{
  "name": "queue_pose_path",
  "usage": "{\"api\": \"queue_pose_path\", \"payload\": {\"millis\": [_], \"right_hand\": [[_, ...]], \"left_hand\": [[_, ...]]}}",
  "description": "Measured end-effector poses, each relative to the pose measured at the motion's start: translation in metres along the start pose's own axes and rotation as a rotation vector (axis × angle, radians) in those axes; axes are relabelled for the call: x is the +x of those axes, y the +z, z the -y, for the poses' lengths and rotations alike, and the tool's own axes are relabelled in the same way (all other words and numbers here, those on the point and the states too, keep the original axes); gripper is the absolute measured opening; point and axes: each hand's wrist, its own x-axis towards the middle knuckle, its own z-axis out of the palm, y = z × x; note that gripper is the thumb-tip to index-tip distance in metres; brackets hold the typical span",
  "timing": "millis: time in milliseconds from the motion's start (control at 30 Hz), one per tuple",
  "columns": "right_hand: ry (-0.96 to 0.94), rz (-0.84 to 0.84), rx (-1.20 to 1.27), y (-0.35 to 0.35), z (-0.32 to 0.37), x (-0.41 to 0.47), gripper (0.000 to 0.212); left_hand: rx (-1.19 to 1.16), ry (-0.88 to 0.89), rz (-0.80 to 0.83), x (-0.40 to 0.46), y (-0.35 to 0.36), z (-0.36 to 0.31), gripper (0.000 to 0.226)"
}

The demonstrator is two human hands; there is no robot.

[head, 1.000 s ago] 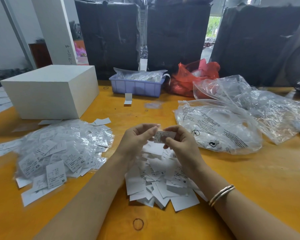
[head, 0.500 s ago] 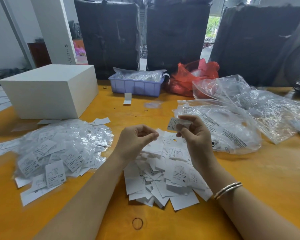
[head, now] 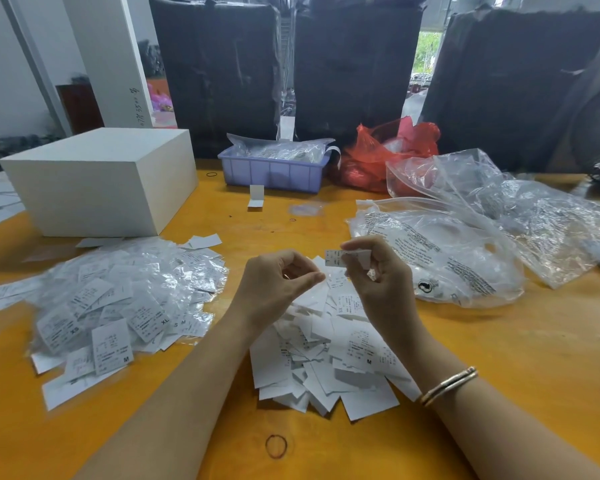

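A single label (head: 334, 257) is pinched between the thumb and fingertips of the right hand (head: 378, 289) and held just above the far edge of the pile (head: 326, 358) of loose labels. The left hand (head: 274, 285) is curled beside it over the pile, thumb tip set against forefinger, and nothing is seen in it. A bangle (head: 447, 386) is worn on the right wrist. Left of the pile a heap (head: 118, 299) of bagged labels is spread out. Right of the pile clear bags (head: 447, 258) are lying. Beyond the pile a blue tray (head: 274, 171) is placed, and nearer than it a rubber band (head: 276, 446) is seen on the table (head: 499, 375).
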Motion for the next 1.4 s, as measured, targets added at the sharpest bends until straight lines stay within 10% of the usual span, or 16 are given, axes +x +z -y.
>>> {"api": "queue_pose_path", "payload": {"millis": [800, 1033, 1400], "right_hand": [[-0.200, 0.271, -0.199, -0.003, -0.012, 0.003, 0.040], [0.230, 0.126, 0.142, 0.003, -0.002, 0.000, 0.022], [0.277, 0.353, 0.115, 0.009, -0.003, -0.004, 0.011]], "left_hand": [[0.071, 0.051, 0.027, 0.002, 0.000, 0.005, 0.008], [-0.014, -0.040, 0.001, 0.002, 0.002, 0.007, 0.004], [-0.251, -0.241, -0.064, -0.001, 0.005, 0.006, 0.011]]}}
